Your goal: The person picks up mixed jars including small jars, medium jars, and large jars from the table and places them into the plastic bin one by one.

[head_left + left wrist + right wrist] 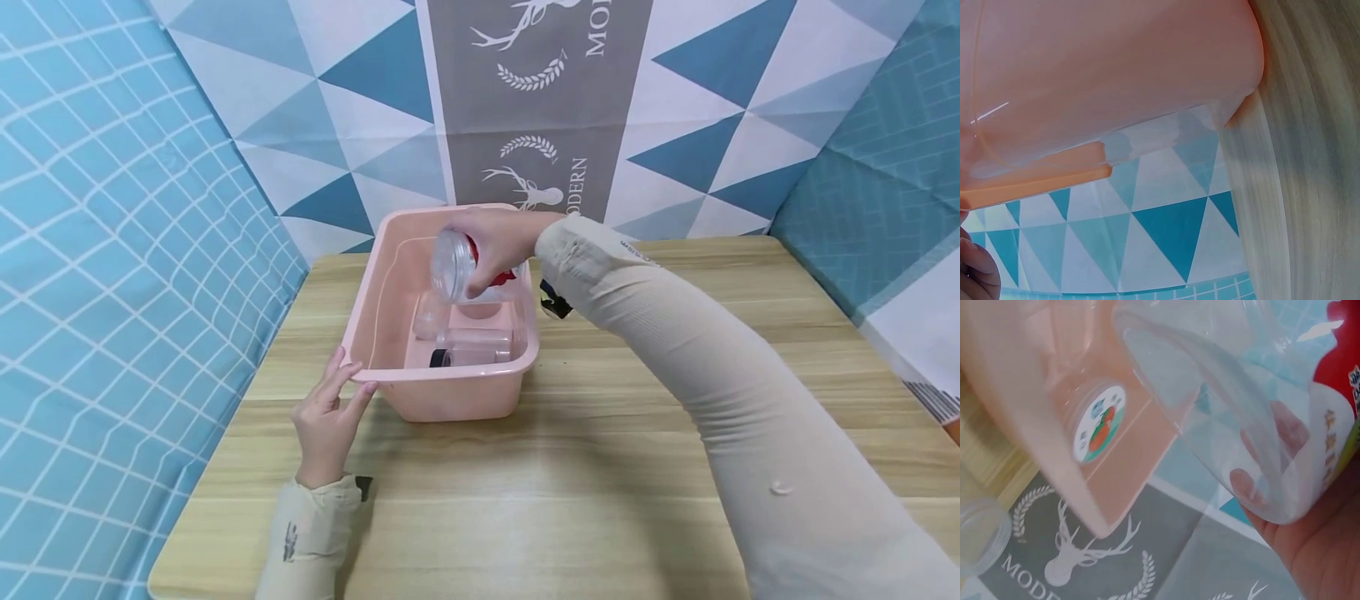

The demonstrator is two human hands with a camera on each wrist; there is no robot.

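1. Right hand: fingers curled round a clear plastic jar with a red label. The grip is closed on the jar's body; the jar lies tilted, almost on its side, with one clear round end turned toward 9 o'clock in the head view.
2. Jar position: held in the air above the inside of the pink basin, over its far half. The palm sits at the jar's 3 o'clock side. In the right wrist view the fingertips show through the clear wall of the jar, pressed against it.
3. Basin contents: a second clear jar with a dark cap lies on its side on the basin floor, at 6 o'clock of the held jar. Another clear container stands just beside it at 9 o'clock; its outline is faint, so possibly a lidless jar.
4. Left hand: fingers straight, grip released, fingertips touching the basin's near left corner rim. The left wrist view shows only the basin's outer wall and rim close up.
5. The basin stands on the wooden bench, toward its far left part.
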